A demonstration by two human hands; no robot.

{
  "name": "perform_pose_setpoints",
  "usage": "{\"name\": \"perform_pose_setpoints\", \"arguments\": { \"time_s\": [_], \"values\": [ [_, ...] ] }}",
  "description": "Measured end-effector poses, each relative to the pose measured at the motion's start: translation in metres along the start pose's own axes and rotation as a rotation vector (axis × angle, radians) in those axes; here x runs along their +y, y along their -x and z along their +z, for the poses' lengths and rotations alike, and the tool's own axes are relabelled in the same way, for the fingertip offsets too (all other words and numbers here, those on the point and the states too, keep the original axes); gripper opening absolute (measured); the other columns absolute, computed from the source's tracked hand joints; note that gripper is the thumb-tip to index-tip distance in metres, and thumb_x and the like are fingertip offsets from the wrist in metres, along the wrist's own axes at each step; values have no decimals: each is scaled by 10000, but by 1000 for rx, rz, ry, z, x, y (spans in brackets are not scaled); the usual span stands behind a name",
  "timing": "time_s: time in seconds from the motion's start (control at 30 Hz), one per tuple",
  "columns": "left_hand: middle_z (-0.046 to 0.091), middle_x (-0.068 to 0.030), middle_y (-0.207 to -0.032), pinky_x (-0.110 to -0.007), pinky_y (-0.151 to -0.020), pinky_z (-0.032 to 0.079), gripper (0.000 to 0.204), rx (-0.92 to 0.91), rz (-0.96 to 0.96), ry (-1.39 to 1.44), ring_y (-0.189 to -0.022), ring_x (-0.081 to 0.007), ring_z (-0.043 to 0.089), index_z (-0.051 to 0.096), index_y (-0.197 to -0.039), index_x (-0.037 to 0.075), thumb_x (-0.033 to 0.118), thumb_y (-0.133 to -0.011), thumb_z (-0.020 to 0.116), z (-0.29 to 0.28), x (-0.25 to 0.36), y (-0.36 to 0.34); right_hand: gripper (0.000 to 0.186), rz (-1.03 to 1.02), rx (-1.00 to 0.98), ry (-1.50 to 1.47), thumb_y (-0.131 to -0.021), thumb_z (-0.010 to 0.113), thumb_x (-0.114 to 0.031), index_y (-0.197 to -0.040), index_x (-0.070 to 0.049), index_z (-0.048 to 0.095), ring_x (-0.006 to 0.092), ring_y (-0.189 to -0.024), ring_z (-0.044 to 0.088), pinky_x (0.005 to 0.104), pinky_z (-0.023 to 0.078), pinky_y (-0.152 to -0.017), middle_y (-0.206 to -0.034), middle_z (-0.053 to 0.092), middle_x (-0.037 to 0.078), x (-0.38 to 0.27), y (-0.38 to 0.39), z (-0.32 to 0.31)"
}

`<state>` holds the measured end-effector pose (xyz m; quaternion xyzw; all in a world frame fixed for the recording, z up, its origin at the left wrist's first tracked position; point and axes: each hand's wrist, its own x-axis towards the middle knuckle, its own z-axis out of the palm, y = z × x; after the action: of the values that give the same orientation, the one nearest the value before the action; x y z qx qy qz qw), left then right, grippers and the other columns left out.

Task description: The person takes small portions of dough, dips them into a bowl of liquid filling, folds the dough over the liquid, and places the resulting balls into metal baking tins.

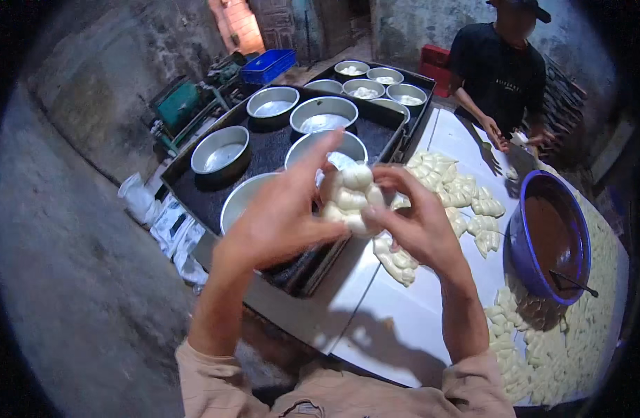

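From the head view: holding a braided piece of dough point(353, 198) in mid-air, in front of the border between a large black tray point(268, 150) and the white counter point(404, 324). Gripped from the left by the left hand point(272, 217), with thumb along the lower edge and the upper fingers extended, slightly blurred. Gripped from the right by the right hand point(426, 221), with bent fingers at the top and thumb pressed against the lower front.

To the left, inside the black tray, five round metal pans point(222, 157), partly hidden behind the left hand where nearest. Beyond, in a second dark tray point(419, 79), more round pans, several with pale contents. Just right of the right hand, on the counter, a loose group of braided dough pieces point(445, 184). Farther right, a blue-purple basin point(521, 240) of brown liquid point(551, 240), with a thin dark handle point(574, 282) lying over the rim. Below and beside the basin, many more pale dough pieces point(557, 362), close together. Across the counter, in dark clothing, a co-worker point(501, 73) with both hands raised near a small whitish thing point(520, 138).
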<state>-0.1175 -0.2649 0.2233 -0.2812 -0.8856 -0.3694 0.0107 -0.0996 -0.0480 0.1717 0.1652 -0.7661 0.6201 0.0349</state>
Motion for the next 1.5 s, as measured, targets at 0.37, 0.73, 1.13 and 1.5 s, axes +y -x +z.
{"name": "perform_pose_setpoints", "arguments": {
  "time_s": [0.37,0.73,1.13,1.5],
  "values": [
    [588,-215,-1339,-403,-1012,455,1003,-505,-83,-202,-1223,-333,582,383,-1489,106,223,-623,875,-6,-148,-126,205,20,31,1081,-835,656,-250,-881,-68,738,381,-779,692,489,548,-732,-770,690,195,69,-123,39],
    [273,-163,-1592,-466,-999,498,988,-211,-8,-678,-1261,-409,532,379,-1494,148,131,-640,875,-33,-93,-83,174,-144,732,310,-895,679,-178,-984,-30,704,263,-779,705,322,548,-672,-904,707,137,108,-3,0],
    [685,-214,-1161,-358,-770,591,664,-786,350,234,-896,-280,734,571,-1343,1,350,-819,785,68,40,45,438,606,964,962,-888,663,-334,-1172,-5,615,381,-947,656,468,510,-841,-1078,668,198,252,170,-157],
    [694,-165,-955,-443,-738,527,433,-464,-35,-66,-812,-352,674,611,-1251,74,234,-862,713,271,-26,-10,270,525,603,714,-866,691,-261,-1003,-29,672,327,-866,675,418,523,-766,-988,672,130,237,162,-122]
  ]
}}
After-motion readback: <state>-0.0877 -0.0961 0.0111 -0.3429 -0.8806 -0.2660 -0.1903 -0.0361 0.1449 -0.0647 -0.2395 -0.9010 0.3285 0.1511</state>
